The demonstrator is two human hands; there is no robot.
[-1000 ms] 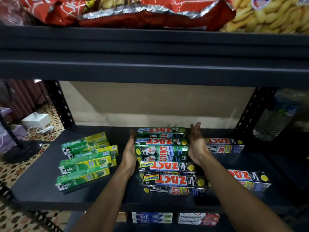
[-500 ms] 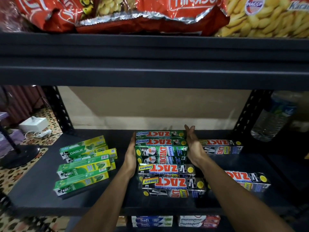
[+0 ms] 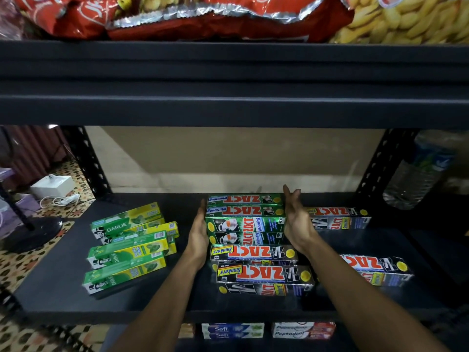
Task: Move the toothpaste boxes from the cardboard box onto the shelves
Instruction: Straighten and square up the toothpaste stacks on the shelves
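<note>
Toothpaste boxes (image 3: 253,252) are lying in three groups on the dark shelf (image 3: 63,288) that is crossing the lower half of the frame. At the bottom edge, under that shelf, Safi boxes (image 3: 232,331) and Pepsodent boxes (image 3: 303,330) are sitting side by side. Both forearms are reaching up from the bottom edge toward the centre group.

Nearest in that group, black Smokers boxes (image 3: 264,274) are lying crosswise, one row behind the other. Just behind them, green Whitening boxes (image 3: 245,226) are sitting as a stack between the two palms. The left hand (image 3: 200,237) is lying flat against the stack's left end, fingers straight and together, curling round nothing. The right hand (image 3: 295,222) is pressing its palm against the right end, fingers straight and slightly spread, tips pointing past the rear box.

At lower left, Darlie boxes (image 3: 129,243) are lying loosely overlapped at slight angles. At lower right, more Zact boxes (image 3: 375,269) are lying near the shelf's front, and another pair (image 3: 337,218) is lying farther back, just beside the right hand.

Beyond the shelf, a beige wall (image 3: 228,158) is filling mid-frame. A clear bottle (image 3: 416,174) is showing at the right edge, and a white box (image 3: 52,186) is sitting on the patterned floor at the left edge. An upper shelf (image 3: 228,97) is spanning the frame, carrying snack bags (image 3: 203,16) along the top.
</note>
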